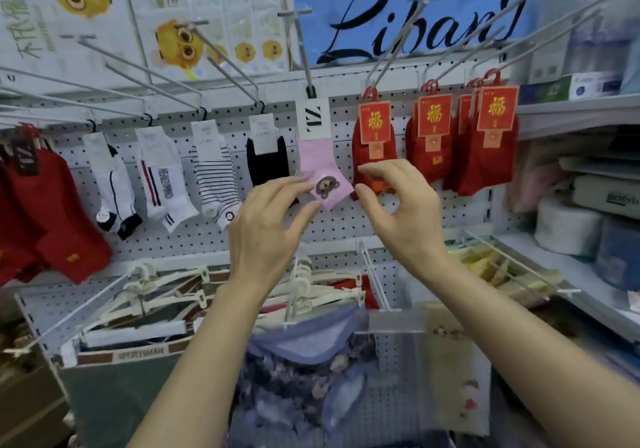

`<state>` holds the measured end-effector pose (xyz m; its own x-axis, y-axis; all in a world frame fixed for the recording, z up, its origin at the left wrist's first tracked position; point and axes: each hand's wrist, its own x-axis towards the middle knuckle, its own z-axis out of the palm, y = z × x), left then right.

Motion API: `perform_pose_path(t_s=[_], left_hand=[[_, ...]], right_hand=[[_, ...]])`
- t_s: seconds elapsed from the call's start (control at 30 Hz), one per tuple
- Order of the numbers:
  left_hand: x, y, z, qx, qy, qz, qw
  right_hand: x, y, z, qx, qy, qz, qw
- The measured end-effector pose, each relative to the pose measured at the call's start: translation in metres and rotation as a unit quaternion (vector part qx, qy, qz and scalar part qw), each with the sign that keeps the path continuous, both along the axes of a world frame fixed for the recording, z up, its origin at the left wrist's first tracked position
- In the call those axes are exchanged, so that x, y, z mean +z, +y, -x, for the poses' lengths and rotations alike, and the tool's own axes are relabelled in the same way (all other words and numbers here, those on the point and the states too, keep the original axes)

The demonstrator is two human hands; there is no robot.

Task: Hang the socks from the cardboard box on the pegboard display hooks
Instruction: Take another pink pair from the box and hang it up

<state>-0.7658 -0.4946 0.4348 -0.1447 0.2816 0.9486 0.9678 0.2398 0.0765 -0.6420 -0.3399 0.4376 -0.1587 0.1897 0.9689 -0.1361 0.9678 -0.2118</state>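
A pink sock (313,160) with a brown bear face and a white "TZ" card hangs by its black hanger from a long metal hook (304,56) at the middle of the white pegboard (346,225). My left hand (266,225) is raised just left of the sock's toe. Its fingers are relaxed, the tips at or touching the sock's lower edge. My right hand (401,212) hovers just right of the toe with fingers loosely curled and thumb apart, holding nothing. A brown cardboard box (24,399) shows at the lower left edge; its contents are hidden.
Left of the pink sock hang a black sock (266,167), a striped sock (214,177) and white socks (114,187); red socks (41,212) hang far left. Red carded socks (433,142) hang to the right. Clothes on white hangers (207,295) fill lower hooks. Shelves (571,239) stand at right.
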Motion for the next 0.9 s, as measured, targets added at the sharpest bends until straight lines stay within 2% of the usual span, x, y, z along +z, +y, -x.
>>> perform_pose_path(t_s=[0.27,0.43,0.57,0.73,0.9], left_hand=[[-0.068,-0.035,-0.055,-0.025,-0.010,0.036,0.999],[-0.106,-0.053,-0.074,-0.053,-0.011,0.073,0.996],[-0.146,-0.068,-0.088,-0.112,-0.037,0.108,0.987],[-0.208,-0.092,-0.108,-0.152,-0.066,0.200,0.966],[-0.281,-0.107,-0.145,-0.201,-0.112,0.296,0.927]], right_hand=[[-0.070,-0.039,-0.068,-0.022,-0.044,0.000,0.999],[-0.111,-0.067,-0.100,-0.082,-0.079,-0.012,0.993],[-0.156,-0.095,-0.122,-0.131,-0.118,-0.007,0.984],[-0.225,-0.136,-0.154,-0.179,-0.181,0.048,0.966],[-0.297,-0.177,-0.207,-0.230,-0.236,0.147,0.933]])
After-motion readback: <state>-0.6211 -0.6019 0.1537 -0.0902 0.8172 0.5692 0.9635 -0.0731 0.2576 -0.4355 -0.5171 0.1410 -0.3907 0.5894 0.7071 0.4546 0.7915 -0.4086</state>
